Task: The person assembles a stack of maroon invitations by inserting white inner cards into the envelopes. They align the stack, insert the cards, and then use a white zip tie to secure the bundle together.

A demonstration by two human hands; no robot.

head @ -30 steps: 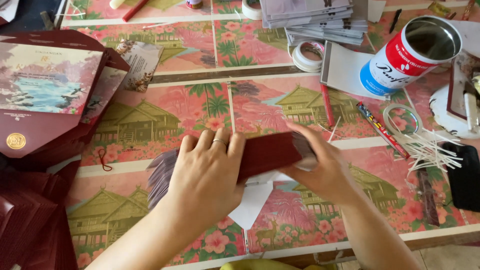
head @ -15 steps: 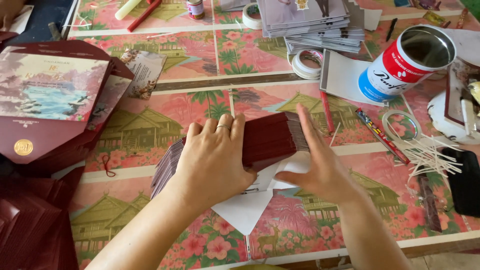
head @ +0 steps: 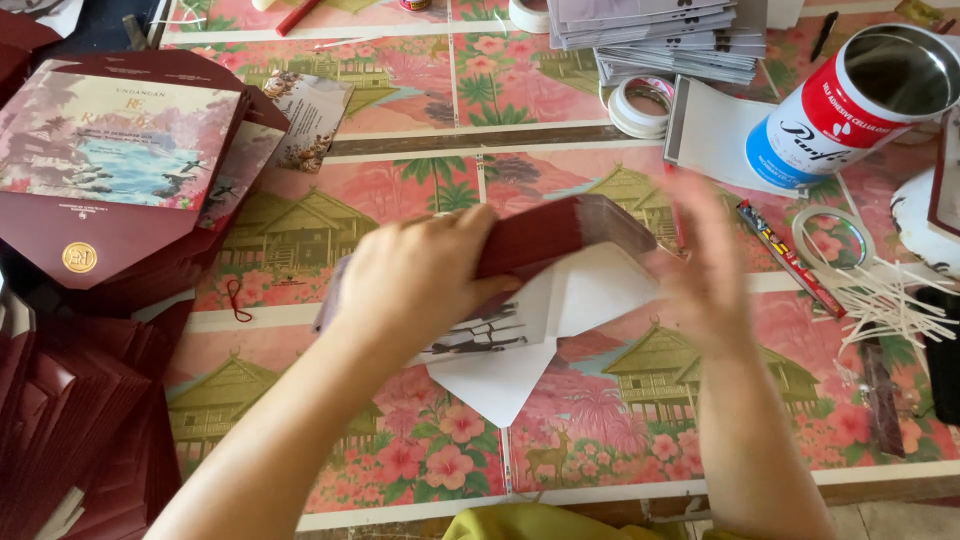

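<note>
Left hand [head: 425, 275] gripping maroon envelope [head: 560, 232] — flap edge lifted, right hand [head: 705, 265] blurred, spread beside it

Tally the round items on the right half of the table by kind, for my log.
Open tin can: 1
Tape rolls: 2, the second at the top edge
Clear ring: 1
Total: 4

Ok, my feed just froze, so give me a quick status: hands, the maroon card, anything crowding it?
Left hand gripping maroon folded card. Right hand open, motion-blurred, at its right end. White envelope flap open beneath. Nothing crowding.
</note>
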